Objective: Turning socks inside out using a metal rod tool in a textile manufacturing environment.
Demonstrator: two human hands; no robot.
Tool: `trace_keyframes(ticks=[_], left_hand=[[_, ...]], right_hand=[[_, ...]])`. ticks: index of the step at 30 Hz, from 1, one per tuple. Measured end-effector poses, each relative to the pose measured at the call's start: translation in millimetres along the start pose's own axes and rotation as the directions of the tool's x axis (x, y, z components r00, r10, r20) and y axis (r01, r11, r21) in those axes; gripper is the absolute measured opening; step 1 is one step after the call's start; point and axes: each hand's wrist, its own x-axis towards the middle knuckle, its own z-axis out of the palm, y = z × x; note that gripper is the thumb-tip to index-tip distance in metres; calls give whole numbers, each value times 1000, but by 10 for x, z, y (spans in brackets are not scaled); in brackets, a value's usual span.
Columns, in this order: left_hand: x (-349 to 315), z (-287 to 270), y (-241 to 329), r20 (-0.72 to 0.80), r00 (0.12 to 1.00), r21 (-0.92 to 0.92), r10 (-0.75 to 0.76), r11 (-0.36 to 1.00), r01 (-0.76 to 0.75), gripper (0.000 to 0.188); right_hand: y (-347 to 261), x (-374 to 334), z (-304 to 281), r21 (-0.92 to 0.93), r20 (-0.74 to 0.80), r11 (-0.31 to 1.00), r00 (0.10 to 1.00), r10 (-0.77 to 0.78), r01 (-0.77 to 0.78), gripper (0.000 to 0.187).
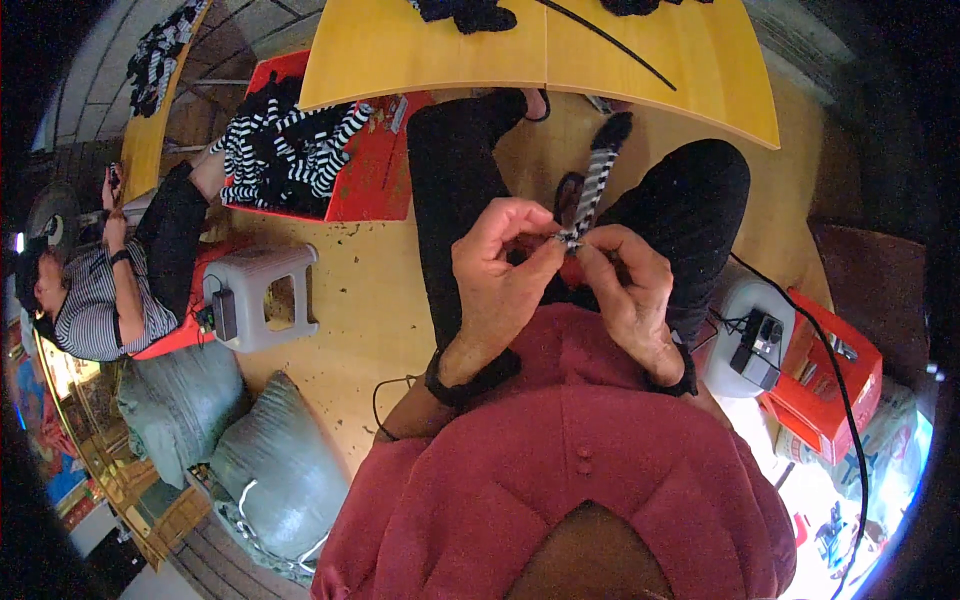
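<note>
A black-and-white striped sock (597, 182) with a dark end stretches away from me between my knees, its near edge pinched in my fingers. My left hand (507, 268) is closed on that edge from the left, thumb and forefinger together. From the other side my right hand (630, 285) pinches the same edge, its fingertips almost touching those of the left. Whatever detail lies between the fingertips is too small to make out. Both hands are above my lap, just short of the yellow table (430, 55).
Dark knitted pieces (480, 15) and a thin black strip (612, 46) lie on the table. A red bin (375, 180) at left holds striped socks (290, 150). Beyond sits another person (115, 290) near a grey stool (262, 297). Green sacks (280, 465) lie lower left; a red crate (825, 390) stands right.
</note>
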Motion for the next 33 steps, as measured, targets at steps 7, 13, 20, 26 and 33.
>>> trace_keyframes(ticks=[7,13,20,26,33], left_hand=[[-19,-25,13,124,992,145,3,989,-21,20],[30,-56,-30,171,982,160,-74,986,46,15],[65,-27,-34,85,992,27,-97,995,95,18],[174,-96,41,282,893,-328,-350,840,432,26],[175,-99,25,377,872,-319,-311,840,438,25]], right_hand=[[-115,23,-10,184,35,967,984,174,-178,13],[-122,45,-76,235,108,919,948,298,-316,8],[88,20,39,111,-8,971,977,213,-211,6],[14,56,89,-91,-153,996,988,-15,1,12],[-19,90,7,71,-75,987,986,146,-141,12]])
